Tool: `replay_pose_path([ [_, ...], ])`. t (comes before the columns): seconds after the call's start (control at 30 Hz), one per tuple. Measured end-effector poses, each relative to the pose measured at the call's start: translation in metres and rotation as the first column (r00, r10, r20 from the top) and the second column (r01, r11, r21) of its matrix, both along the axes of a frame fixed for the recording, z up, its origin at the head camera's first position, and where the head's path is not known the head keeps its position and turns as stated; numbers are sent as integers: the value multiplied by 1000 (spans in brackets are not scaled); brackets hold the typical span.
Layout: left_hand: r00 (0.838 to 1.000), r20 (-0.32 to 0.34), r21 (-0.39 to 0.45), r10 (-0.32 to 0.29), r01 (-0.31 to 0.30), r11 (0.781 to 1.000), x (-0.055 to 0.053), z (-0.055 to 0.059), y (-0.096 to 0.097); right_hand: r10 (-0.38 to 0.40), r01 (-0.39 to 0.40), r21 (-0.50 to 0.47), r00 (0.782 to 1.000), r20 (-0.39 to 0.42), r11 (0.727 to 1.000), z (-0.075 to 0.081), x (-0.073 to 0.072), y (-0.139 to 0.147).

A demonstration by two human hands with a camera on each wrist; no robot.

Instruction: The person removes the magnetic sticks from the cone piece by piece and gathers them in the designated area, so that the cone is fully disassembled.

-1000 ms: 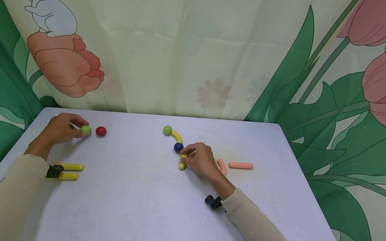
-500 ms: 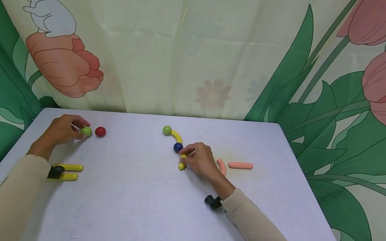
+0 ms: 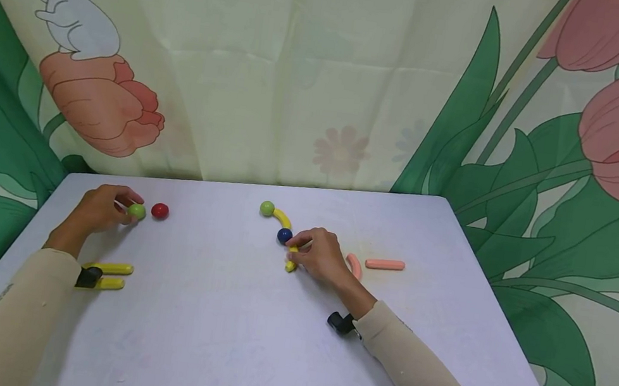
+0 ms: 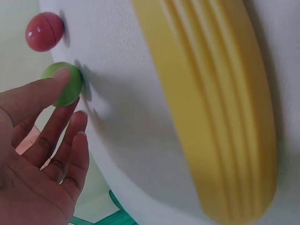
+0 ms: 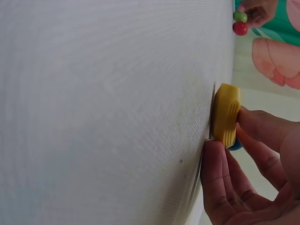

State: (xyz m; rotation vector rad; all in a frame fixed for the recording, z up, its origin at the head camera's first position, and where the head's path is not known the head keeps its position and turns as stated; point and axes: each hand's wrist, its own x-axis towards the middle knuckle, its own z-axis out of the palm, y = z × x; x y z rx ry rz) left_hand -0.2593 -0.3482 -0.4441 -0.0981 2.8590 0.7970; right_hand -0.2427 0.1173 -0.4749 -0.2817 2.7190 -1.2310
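At the far left of the table, my left hand pinches a light green ball between thumb and fingers. Just right of it lies a glossy red ball, slightly apart in the left wrist view. My right hand holds a short curved yellow rod between thumb and fingers, low at the tabletop. The rod's upper end sits by a dark blue ball. From there another curved yellow rod arcs up to a second green ball.
Two straight yellow rods lie side by side near the left wrist, partly behind its camera. Right of the right hand are a curved pink rod and a straight pink rod. A printed curtain hangs behind the white table.
My left hand has shifted very slightly toward the red ball with the green ball in its fingers. The right hand stays in place on the curved yellow rod.
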Motion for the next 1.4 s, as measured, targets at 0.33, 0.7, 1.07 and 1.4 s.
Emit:
replay_pose_path([
  [0.33, 1000, 6, 1, 2, -2, 1000, 0, 2, -1, 4, -4, 8, 1000, -9, 1000, 1, 0, -1],
  [0.7, 1000, 16, 7, 3, -3, 1000, 0, 0, -2, 9, -8, 11, 1000, -10, 1000, 0, -1, -2],
  [1.07, 998, -67, -17, 14, -16, 1000, 14, 10, -3, 18, -18, 11, 1000, -10, 1000, 0, -1, -3],
  [1.4, 957, -282, -28, -68, 63, 998, 17, 36, 51, 14, -14, 13, 1000, -9, 1000, 0, -2, -1],
])
